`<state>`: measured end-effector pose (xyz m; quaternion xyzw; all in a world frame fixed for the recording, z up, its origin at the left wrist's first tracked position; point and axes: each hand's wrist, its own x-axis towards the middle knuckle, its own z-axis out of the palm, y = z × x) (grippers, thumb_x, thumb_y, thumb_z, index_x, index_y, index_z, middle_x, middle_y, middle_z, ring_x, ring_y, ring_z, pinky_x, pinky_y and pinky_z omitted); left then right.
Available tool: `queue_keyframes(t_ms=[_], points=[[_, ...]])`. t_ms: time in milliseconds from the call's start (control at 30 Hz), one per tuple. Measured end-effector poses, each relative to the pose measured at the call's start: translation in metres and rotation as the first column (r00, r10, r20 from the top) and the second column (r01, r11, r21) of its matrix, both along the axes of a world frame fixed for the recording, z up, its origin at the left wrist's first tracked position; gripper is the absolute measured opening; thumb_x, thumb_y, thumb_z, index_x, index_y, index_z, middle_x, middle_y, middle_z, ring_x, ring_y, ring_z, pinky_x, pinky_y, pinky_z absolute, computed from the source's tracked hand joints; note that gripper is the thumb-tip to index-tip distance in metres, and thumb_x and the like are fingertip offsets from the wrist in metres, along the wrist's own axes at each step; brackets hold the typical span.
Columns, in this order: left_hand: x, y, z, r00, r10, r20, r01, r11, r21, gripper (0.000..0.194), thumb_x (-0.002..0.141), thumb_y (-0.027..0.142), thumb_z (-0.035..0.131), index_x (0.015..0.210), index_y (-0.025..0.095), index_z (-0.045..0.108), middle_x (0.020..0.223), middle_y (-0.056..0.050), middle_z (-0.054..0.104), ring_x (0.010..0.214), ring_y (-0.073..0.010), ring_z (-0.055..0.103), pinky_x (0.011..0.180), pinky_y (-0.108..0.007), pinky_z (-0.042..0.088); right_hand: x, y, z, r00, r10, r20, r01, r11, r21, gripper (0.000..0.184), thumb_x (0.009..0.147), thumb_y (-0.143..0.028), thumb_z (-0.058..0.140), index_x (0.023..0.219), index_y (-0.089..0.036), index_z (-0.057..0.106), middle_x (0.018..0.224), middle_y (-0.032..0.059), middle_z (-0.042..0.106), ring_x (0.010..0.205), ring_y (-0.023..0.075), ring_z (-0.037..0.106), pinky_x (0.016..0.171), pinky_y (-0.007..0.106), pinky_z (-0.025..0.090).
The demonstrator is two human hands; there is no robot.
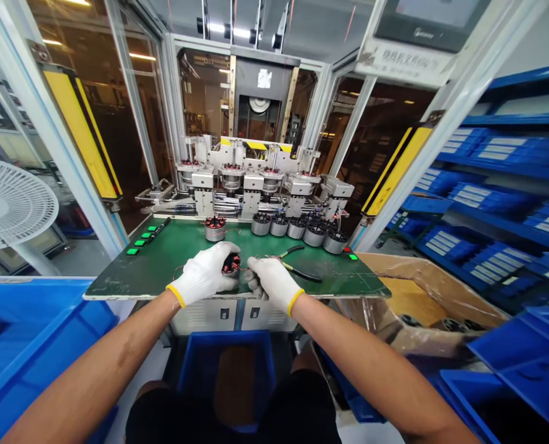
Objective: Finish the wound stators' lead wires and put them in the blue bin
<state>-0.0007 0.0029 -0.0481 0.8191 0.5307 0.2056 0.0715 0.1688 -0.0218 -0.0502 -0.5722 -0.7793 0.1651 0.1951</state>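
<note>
My left hand, in a white glove with a yellow cuff, is closed around a motor stator with copper windings. The stator is tilted, its wound face turned toward my right hand. That hand, gloved the same way, has its fingers pinched beside the stator on a thin copper wire. A pair of pliers with yellow-green and black handles lies just beyond my right hand, its jaws partly hidden. Farther back stands another wound stator, upright on the green worktop.
Several dark-topped stators line the worktop's back right, before the winding machine. Green buttons sit at left. Yellow light curtains flank the opening. A blue bin, a fan and a cardboard box stand around.
</note>
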Motion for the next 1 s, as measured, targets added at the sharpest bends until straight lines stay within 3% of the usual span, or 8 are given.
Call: queue_keyframes(t_ms=[200, 300, 367, 500, 600, 667, 800, 1000], points=[[-0.002, 0.004, -0.002, 0.998, -0.052, -0.017, 0.053, 0.998, 0.034, 0.058, 0.064, 0.042, 0.064, 0.119, 0.031, 0.051, 0.131, 0.000, 0.053, 0.108, -0.0256, 0.059, 0.082, -0.034, 0.049, -0.003, -0.030, -0.025, 0.991, -0.056, 0.123, -0.002, 0.905, 0.426, 0.037, 0.098, -0.026, 0.031, 0.127, -0.019, 0.052, 0.110, 0.0121, 0.061, 0.088, 0.0197, 0.061, 0.075, 0.028, 0.046], [-0.004, 0.005, 0.002, 0.999, -0.034, -0.014, 0.033, 0.999, -0.026, 0.058, 0.064, 0.043, 0.064, 0.120, 0.033, 0.051, 0.122, 0.000, 0.060, 0.104, -0.0251, 0.061, 0.078, -0.033, 0.049, -0.009, -0.025, -0.029, 0.966, -0.180, 0.187, 0.107, 0.933, 0.343, 0.033, 0.095, -0.021, 0.033, 0.116, -0.018, 0.057, 0.096, 0.0116, 0.060, 0.083, 0.0211, 0.058, 0.072, 0.030, 0.044], [-0.005, 0.006, 0.006, 0.997, -0.071, -0.002, 0.070, 0.994, -0.089, 0.060, 0.063, 0.042, 0.065, 0.120, 0.032, 0.052, 0.118, 0.001, 0.062, 0.103, -0.0247, 0.061, 0.079, -0.033, 0.049, -0.010, -0.021, -0.032, 0.983, -0.086, -0.162, 0.104, 0.989, 0.105, 0.026, 0.094, -0.027, 0.037, 0.103, -0.017, 0.060, 0.081, 0.0063, 0.055, 0.070, 0.0167, 0.053, 0.064, 0.025, 0.043], [-0.008, 0.010, 0.011, 0.981, -0.189, 0.048, 0.195, 0.967, -0.163, 0.063, 0.061, 0.039, 0.065, 0.121, 0.027, 0.053, 0.120, -0.001, 0.062, 0.106, -0.0241, 0.060, 0.086, -0.032, 0.047, -0.014, -0.023, -0.044, 0.506, -0.062, -0.861, -0.342, 0.902, -0.265, 0.029, 0.091, -0.042, 0.039, 0.090, -0.017, 0.053, 0.056, -0.0087, 0.024, 0.040, 0.0072, 0.017, 0.039, 0.017, 0.024], [-0.009, 0.014, 0.013, 0.969, -0.234, 0.081, 0.246, 0.944, -0.221, 0.068, 0.056, 0.033, 0.068, 0.123, 0.024, 0.053, 0.117, -0.002, 0.062, 0.104, -0.0238, 0.060, 0.085, -0.030, 0.048, -0.025, -0.029, -0.058, 0.026, -0.241, -0.970, -0.592, 0.778, -0.209, 0.026, 0.086, -0.044, 0.053, 0.088, -0.018, 0.049, 0.057, -0.0117, 0.013, 0.042, 0.0047, 0.002, 0.035, 0.015, 0.011], [-0.010, 0.016, 0.013, 0.962, -0.259, 0.089, 0.274, 0.929, -0.248, 0.069, 0.055, 0.026, 0.066, 0.122, 0.024, 0.053, 0.114, -0.001, 0.064, 0.100, -0.0221, 0.061, 0.083, -0.028, 0.048, -0.033, -0.034, -0.069, -0.145, -0.303, -0.942, -0.593, 0.789, -0.162, 0.027, 0.084, -0.042, 0.061, 0.085, -0.017, 0.051, 0.057, -0.0114, 0.017, 0.043, 0.0036, 0.003, 0.036, 0.014, 0.010], [-0.010, 0.018, 0.016, 0.957, -0.280, 0.077, 0.291, 0.928, -0.233, 0.064, 0.056, 0.025, 0.066, 0.119, 0.025, 0.054, 0.113, 0.002, 0.063, 0.098, -0.0190, 0.061, 0.083, -0.025, 0.047, -0.038, -0.039, -0.087, -0.091, -0.310, -0.946, -0.430, 0.869, -0.244, 0.031, 0.082, -0.044, 0.065, 0.077, -0.016, 0.053, 0.058, -0.0080, 0.030, 0.045, 0.0036, 0.016, 0.037, 0.014, 0.014], [-0.009, 0.016, 0.014, 0.950, -0.287, 0.127, 0.313, 0.894, -0.320, 0.065, 0.058, 0.027, 0.071, 0.119, 0.024, 0.051, 0.097, 0.004, 0.067, 0.088, -0.0170, 0.063, 0.078, -0.024, 0.048, -0.027, -0.049, -0.128, 0.328, -0.366, -0.871, -0.273, 0.846, -0.458, 0.040, 0.078, -0.059, 0.052, 0.075, -0.019, 0.056, 0.050, -0.0079, 0.029, 0.039, 0.0054, 0.021, 0.036, 0.018, 0.020]])
